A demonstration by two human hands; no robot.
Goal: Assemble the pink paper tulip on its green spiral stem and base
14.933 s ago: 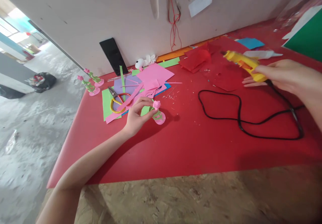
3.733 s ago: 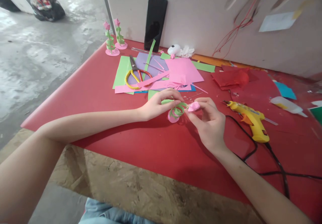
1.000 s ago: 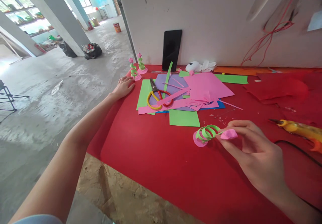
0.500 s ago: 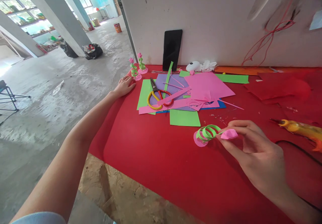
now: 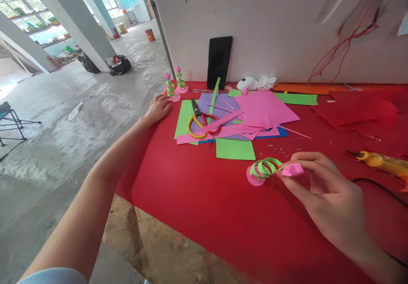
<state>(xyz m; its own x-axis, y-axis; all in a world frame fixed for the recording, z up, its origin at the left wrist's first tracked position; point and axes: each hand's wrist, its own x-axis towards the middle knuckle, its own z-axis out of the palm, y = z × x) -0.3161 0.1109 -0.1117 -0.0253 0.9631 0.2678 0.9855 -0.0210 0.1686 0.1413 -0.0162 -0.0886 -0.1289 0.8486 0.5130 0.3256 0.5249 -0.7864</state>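
Between the thumb and fingers of my right hand (image 5: 325,190) is the top of a paper spiral ornament (image 5: 266,168), a green coil with a pink round base and a pink paper star at its tip. It is tilted, with the base toward the left. My left hand (image 5: 158,107) lies flat at the table's left edge, fingers stretched out. Close to its fingertips stands a finished-looking spiral ornament (image 5: 171,90) with a pink star, and just behind it a second spiral ornament (image 5: 181,82) of the same kind.
Yellow-and-red scissors (image 5: 204,122) lie on purple, green and pink paper sheets (image 5: 266,107) on the red table (image 5: 191,182). A black phone (image 5: 219,63) leans on the white wall. At right are a yellow glue gun (image 5: 379,160) and its dark cord. A white glue-like bottle (image 5: 247,83) lies behind.
Almost nothing differs. The whole view has shifted very slightly, and both hands keep their places, the right still holding the spiral ornament.
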